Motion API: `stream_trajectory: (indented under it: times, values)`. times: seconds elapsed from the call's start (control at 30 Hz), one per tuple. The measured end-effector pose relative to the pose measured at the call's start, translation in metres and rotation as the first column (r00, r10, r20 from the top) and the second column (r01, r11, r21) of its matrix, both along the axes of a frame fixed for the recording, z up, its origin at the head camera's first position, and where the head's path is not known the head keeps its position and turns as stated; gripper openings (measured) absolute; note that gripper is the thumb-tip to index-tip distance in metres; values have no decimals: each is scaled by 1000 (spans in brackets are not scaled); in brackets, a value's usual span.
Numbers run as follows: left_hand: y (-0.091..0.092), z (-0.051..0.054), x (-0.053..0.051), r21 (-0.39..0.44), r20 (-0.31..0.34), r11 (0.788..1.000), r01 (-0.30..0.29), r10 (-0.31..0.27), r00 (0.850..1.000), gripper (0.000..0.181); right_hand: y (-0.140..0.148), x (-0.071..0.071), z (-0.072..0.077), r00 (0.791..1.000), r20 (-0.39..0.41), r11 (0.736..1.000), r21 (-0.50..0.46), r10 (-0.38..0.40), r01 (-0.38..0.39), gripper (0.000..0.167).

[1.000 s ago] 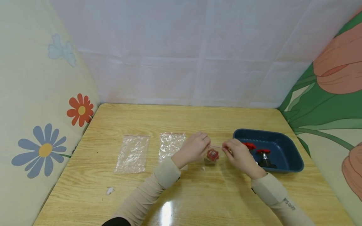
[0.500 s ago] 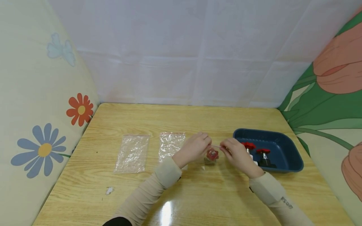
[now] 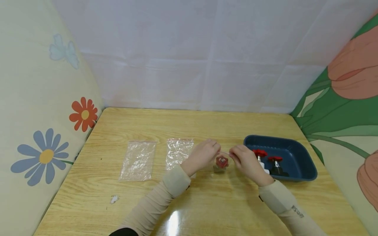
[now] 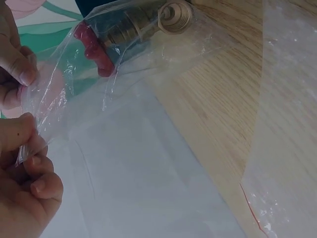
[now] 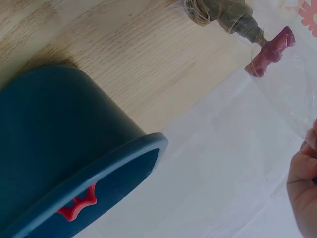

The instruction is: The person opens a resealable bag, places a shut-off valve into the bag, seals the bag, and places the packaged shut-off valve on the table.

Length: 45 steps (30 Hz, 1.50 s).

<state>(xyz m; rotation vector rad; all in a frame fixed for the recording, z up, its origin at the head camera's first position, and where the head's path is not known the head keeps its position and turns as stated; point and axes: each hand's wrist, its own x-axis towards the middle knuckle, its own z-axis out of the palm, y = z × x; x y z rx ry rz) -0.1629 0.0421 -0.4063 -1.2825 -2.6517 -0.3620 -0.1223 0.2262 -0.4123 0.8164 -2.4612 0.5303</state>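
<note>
A brass valve (image 4: 130, 29) with a red handle (image 4: 95, 48) lies inside a clear plastic bag (image 4: 74, 84). The left hand (image 3: 203, 155) pinches one side of the bag's top edge, and the right hand (image 3: 248, 161) pinches the other side. In the head view the red handle (image 3: 222, 161) shows between and just below the two hands. The right wrist view shows the bagged valve (image 5: 233, 17) and, at the right edge, fingers of a hand (image 5: 303, 186) at the bag's edge.
A blue tray (image 3: 295, 157) at the right holds a red-handled white valve (image 3: 260, 153) and a red-handled black one (image 3: 276, 166). Two flat clear bags lie to the left, one at far left (image 3: 138, 160), one beside the left hand (image 3: 178, 150). A white cloth (image 3: 189, 59) hangs behind the table.
The right hand has moved slightly left, closer to the left hand, along the bag's edge. The left hand has barely moved.
</note>
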Motion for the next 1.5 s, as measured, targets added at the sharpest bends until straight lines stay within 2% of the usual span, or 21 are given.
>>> stream_trajectory:
  times: [0.17, 0.5, 0.73, 0.97, 1.3, 1.5]
  values:
    - [-1, -1, 1, 29, 18, 1000, 6, -6, 1000, 13, 0, 0, -1, 1000, 11, 1000, 5, -12, 12, 15]
    - [2, -4, -1, 79, -33, 996, 42, -40, 999, 9, -4, -1, -1, 998, 64, 1000, -20, -22, 23, 14]
    - [4, -5, -2, 52, -14, 998, 34, -33, 999, 11, -4, -3, -2, 999, 37, 1000, -13, -14, 14, 15]
    - [5, -5, -1, 32, -34, 999, 33, -32, 999, 10, -5, -4, -3, 1000, 12, 1000, -22, 2, -1, 16]
    - [5, -7, -1, 75, -72, 996, 45, -39, 997, 8, -6, -2, -2, 999, 39, 999, -36, -24, 25, 14]
    - [6, -8, -1, 93, -85, 994, 59, -51, 995, 9, -7, -3, -2, 999, 39, 998, -59, -6, 8, 15]
